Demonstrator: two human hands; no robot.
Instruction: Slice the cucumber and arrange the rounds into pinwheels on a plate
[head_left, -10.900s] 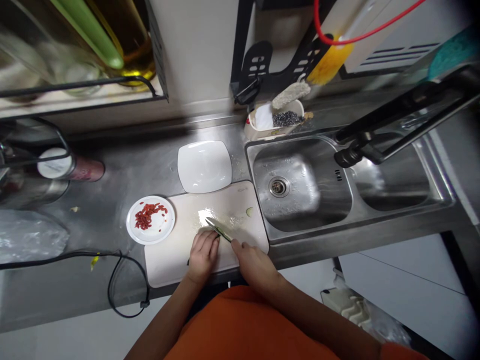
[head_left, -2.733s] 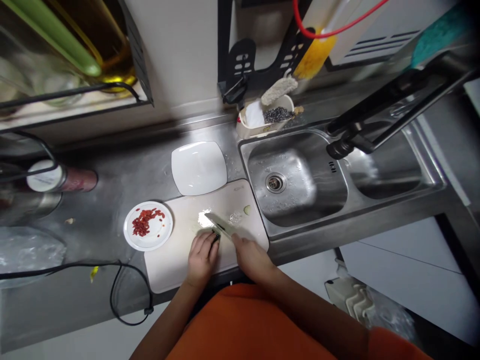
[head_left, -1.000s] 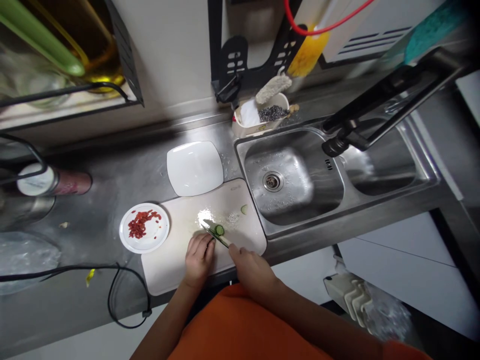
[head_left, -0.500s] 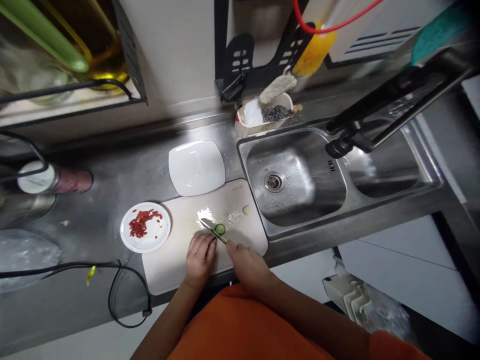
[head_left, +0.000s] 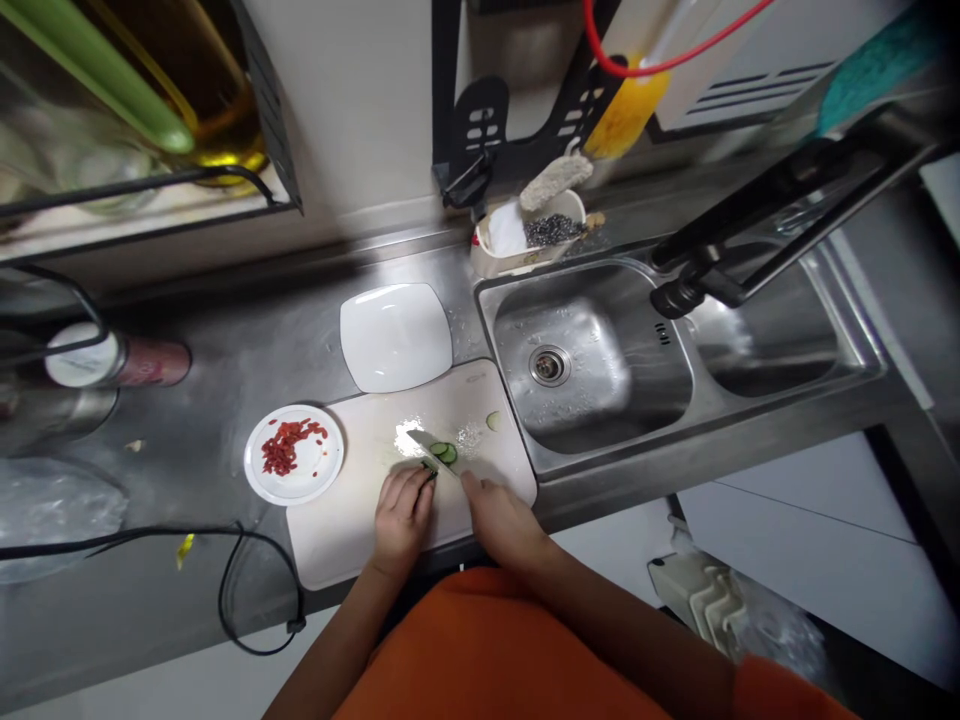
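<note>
Head view: your left hand (head_left: pixel 403 510) is bunching its fingers over the cucumber (head_left: pixel 429 467), pinching it down against the cutting board (head_left: pixel 352 525), probably so it isn't rolling. Can't tell how much is sitting under the hand. Your right hand (head_left: pixel 504 518) is gripping the knife (head_left: pixel 422 446), fingers wrapped around the handle and mostly hiding it; the blade is pointing away and to your left, just beside your left fingertips, seemingly for a short, controlled cut. Two cucumber slices (head_left: pixel 445 453) are lying together on the blade's right side, likely where it is shedding them. A lone slice (head_left: pixel 493 421) is resting near the board's right edge. The white dish (head_left: pixel 397 338) is sitting at the far edge and the plate (head_left: pixel 301 486) of red pieces (head_left: pixel 281 450) at the far-left corner, both apparently staying out of the blade's path.
</note>
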